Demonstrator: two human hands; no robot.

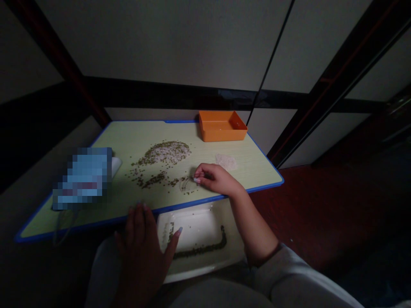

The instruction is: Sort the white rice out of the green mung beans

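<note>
My right hand (214,177) rests over the table's front part, thumb and fingers pinched together. A thin see-through piece with a curved outline (185,184) is at its fingertips; I cannot make out its kind. Just beyond lie loose dark green beans (154,179), and further back a heap of pale grains mixed with green beans (168,152). Fingers apart, my left hand (141,239) lies at the table's front edge, its thumb over a white tray (237,239). Green beans (201,250) line the tray's near side and corners.
An orange box (221,134) stands at the back right of the pale green, blue-edged table (260,167). A small patch of pale grains (225,161) lies before it. At the left is a blurred-out blue object (85,177). Cabinet panels (180,47) rise behind.
</note>
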